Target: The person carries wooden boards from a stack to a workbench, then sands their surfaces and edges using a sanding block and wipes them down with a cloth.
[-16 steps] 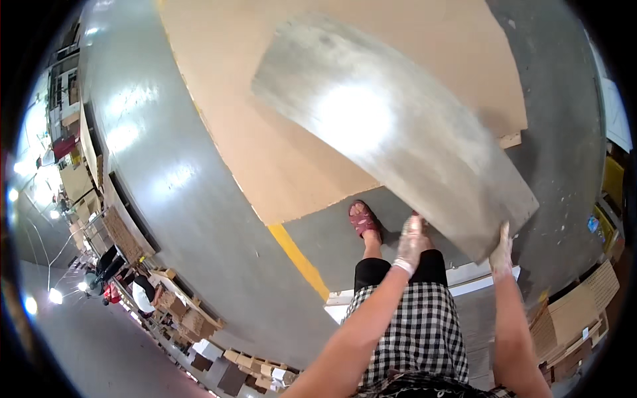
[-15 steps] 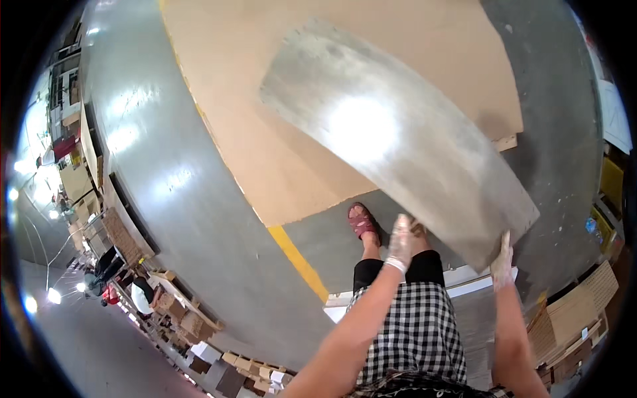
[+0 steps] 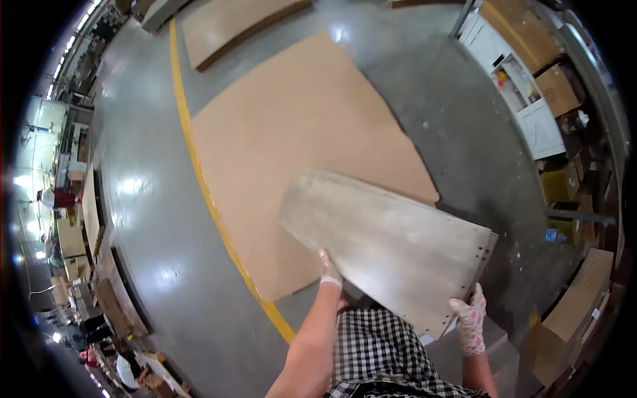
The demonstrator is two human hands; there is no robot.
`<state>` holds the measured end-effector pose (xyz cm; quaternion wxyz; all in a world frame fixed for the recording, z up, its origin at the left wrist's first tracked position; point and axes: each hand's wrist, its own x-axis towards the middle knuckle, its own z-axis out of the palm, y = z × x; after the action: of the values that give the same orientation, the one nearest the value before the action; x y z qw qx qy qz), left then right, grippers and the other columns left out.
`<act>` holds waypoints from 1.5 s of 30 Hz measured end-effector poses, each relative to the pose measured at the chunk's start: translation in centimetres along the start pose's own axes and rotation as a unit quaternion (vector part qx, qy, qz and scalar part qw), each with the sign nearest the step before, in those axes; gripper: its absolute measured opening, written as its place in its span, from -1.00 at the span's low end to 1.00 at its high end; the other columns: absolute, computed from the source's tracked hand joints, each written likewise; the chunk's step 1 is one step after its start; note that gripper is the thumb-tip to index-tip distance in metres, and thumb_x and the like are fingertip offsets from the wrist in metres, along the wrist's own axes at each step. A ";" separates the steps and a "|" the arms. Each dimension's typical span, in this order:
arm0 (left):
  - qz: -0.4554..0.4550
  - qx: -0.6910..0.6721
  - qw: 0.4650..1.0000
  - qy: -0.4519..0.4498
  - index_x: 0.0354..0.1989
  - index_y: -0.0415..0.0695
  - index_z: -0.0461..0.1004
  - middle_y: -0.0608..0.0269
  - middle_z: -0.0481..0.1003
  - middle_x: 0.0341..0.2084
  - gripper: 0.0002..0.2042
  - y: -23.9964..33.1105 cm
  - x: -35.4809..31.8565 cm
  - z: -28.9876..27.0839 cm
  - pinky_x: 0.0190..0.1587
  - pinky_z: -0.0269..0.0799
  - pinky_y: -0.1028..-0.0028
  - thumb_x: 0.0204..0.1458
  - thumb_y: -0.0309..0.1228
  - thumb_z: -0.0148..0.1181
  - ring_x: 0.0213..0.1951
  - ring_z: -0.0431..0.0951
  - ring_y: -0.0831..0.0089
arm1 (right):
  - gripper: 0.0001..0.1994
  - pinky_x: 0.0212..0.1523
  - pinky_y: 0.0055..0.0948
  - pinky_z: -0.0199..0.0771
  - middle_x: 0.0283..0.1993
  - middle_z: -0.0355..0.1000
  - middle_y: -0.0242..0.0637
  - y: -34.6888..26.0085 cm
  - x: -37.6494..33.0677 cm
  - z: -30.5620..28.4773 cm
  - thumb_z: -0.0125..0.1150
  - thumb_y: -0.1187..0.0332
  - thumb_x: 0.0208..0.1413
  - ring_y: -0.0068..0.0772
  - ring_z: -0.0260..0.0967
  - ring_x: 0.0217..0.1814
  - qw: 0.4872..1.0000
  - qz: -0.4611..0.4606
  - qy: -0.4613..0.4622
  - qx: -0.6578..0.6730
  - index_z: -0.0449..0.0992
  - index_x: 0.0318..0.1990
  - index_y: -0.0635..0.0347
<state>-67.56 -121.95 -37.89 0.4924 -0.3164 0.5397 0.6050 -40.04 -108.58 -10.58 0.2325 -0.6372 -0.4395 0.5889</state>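
Note:
A long grey metal-looking panel [image 3: 385,242] with small dark holes along its right end hangs tilted in front of me. My left hand [image 3: 329,269], in a pale glove, is closed on its near long edge, thumb on top. My right hand [image 3: 471,317], in a white glove with a pink pattern, grips the right end near the close corner; some of its fingers are hidden behind the panel. Beneath the panel's far end lies a big sheet of brown cardboard [image 3: 285,106] on the floor.
A yellow floor line [image 3: 199,159] runs along the cardboard's left side. Another flat board stack [image 3: 245,26] lies beyond it. On the right stand a white cabinet [image 3: 541,129], an open cardboard box [image 3: 564,325] and a plastic bottle [image 3: 555,235]. Workbenches and people are far left.
The panel has swung lower and closer to my body, its holed right end now visible. Both hands still hold it. My view has shifted to show more floor ahead.

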 end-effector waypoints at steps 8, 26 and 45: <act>-0.051 -0.123 0.991 -0.027 0.23 -0.06 0.17 0.13 0.26 0.17 -0.34 -3.4 -8.0 6.1 0.25 0.14 0.17 0.15 0.18 -0.40 0.18 0.25 0.10 | -0.33 -0.26 -0.34 0.49 -0.31 0.43 -0.02 -12.3 -4.6 2.6 0.45 0.25 -0.40 -0.16 0.48 -0.31 0.936 -0.194 -0.034 -0.291 0.33 -0.08 0.43; -0.205 -0.301 0.917 -0.160 0.21 0.14 0.20 0.42 0.25 0.17 -0.46 -10.8 -3.0 6.1 0.14 0.26 0.20 0.14 0.12 -0.32 0.17 0.27 0.24 | -0.15 -0.10 -0.18 0.44 -0.14 0.39 0.15 -19.8 -12.3 19.0 0.33 0.20 -0.22 0.14 0.43 -0.14 0.763 -0.231 -0.258 -0.546 0.02 0.20 0.43; -0.226 -0.154 0.939 -0.210 0.16 0.15 0.25 0.45 0.30 0.13 -0.53 -13.2 -1.6 3.6 0.09 0.31 0.23 0.14 0.04 -0.25 0.13 0.31 0.26 | -0.32 -0.10 -0.16 0.42 -0.14 0.45 0.04 -15.8 -12.8 13.7 0.20 0.07 -0.04 0.05 0.44 -0.14 0.784 -0.279 -0.197 -0.518 0.14 0.19 0.20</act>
<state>-54.20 -119.80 -40.19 0.6639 -0.3677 0.2382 0.6061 -56.67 -114.28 6.52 -0.0697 -0.3812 -0.8734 0.2950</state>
